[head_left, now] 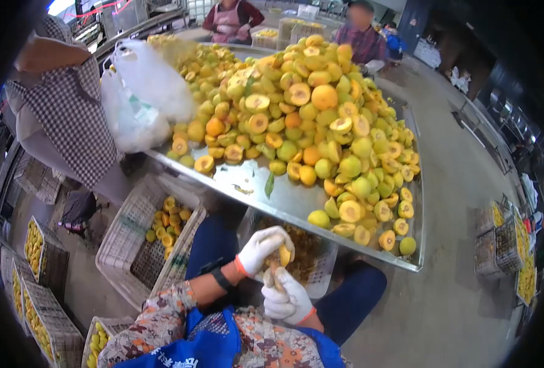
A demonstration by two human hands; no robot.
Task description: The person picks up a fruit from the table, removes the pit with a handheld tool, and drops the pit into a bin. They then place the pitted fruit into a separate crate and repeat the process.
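Observation:
My left hand point(264, 250), in a white glove with an orange cuff, is closed round a yellow peach half point(283, 255) above my lap. Just below it, my right hand point(286, 299), also in a white glove, is curled shut with its thumb up against the fruit. A small brownish piece shows between the two hands; I cannot make out what the right fingers grip. Beneath the hands stands a white basket point(321, 270) with brown-yellow scraps in it. In front, a big heap of halved and whole peaches point(309, 116) covers much of a metal table point(272, 199).
A large crate point(115, 248) with some peach halves stands at my left. White plastic bags point(140, 98) sit on the table's left corner. More filled crates point(42, 319) line the left floor, others point(499, 239) the right. One person stands at left; two are across the table.

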